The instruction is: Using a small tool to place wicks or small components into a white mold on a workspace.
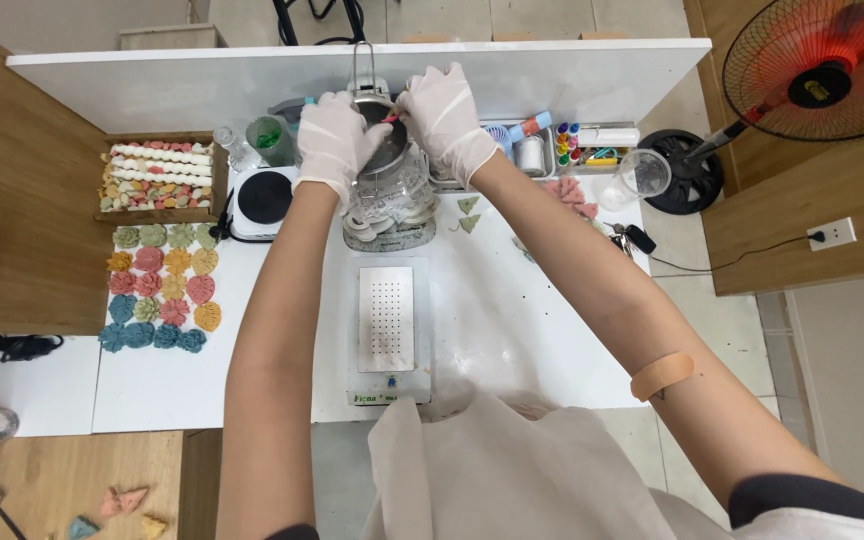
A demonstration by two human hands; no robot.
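Note:
Both my hands wear white gloves and are stretched out over a clear glass jar [392, 192] at the far middle of the white table [512, 310]. My left hand [335, 140] grips the metal strainer [384, 140] that sits on the jar's mouth, its handle pointing away from me. My right hand [441, 112] pinches a small red tool [392, 118] over the strainer. What lies inside the strainer is hidden by my fingers.
A white perforated machine [388, 325] sits in front of me. Coloured shell-shaped pieces [160, 290] lie in rows at left, beside a wooden tray [157, 178] and a small hotplate [264, 198]. A tray of small items [562, 145], a plastic cup [642, 175] and a fan [822, 70] are at right.

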